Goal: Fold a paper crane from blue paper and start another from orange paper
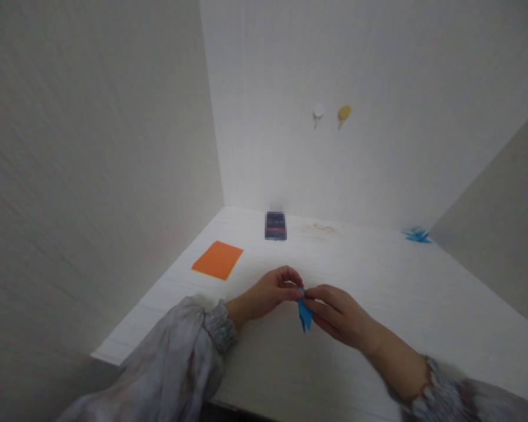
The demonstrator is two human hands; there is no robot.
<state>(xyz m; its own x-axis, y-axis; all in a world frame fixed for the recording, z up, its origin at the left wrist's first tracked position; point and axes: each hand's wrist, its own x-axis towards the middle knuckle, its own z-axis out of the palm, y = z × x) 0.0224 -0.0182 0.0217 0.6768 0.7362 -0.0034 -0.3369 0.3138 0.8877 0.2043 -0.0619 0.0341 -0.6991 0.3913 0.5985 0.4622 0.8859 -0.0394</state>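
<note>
Obs.: blue folded paper point(305, 317) at lower ctr of frame, held up between both hands over the tabletop point(387, 281). L hand point(268, 294): fingers pinched narrow on paper's top end. R hand point(343, 316): fingers nearly tog., gripping same piece at its R edge. Fingers cover the upper part; lower end hangs in pts.

Surroundings: orange paper point(219, 260), yellow along its edge, flat at ctr-left, apart from L hand. Dark rect. item point(276, 226), pixelated, ID can't be told, mid-frame near back wall point(264, 117). Brownish marks point(321, 228) just R of it. Blue folded pcs point(418, 235) at far R, by the corner. Walls bound tabletop at L, back & R.

Count: hands 2, both sleeved; ring point(280, 270) 1, on L hand; held blue paper 1; dark item 1; wall hooks 2, upper ctr-right: white hook point(319, 111) 1, yellow hook point(344, 112) 1. Far-R blue pcs overlap, exact no. can't be told.
</note>
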